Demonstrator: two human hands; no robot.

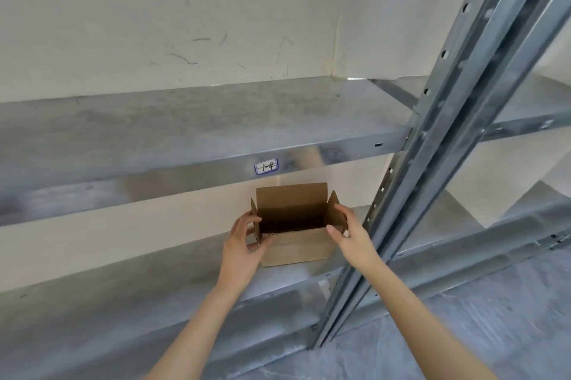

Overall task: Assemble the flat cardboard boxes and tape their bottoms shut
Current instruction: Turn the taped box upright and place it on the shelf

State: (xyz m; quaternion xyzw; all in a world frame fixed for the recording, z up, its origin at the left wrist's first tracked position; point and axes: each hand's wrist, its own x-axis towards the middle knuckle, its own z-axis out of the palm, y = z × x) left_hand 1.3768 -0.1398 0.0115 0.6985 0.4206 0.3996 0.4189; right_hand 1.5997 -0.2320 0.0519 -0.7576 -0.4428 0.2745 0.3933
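In the head view, a small open cardboard box is seen standing upright on the lower shelf of a metal rack, its top flaps raised and its dark inside exposed. The box is held between both hands. The left side flap is pinched by the left hand, with the fingers curled behind the flap and the thumb laid on the front. The right side is taken by the right hand, its fingers laid along the outside of the right flap and its thumb set on the front corner. Just above the box, a handwritten label is stuck on the edge of the upper shelf. A slotted upright post is seen just beside the right hand.
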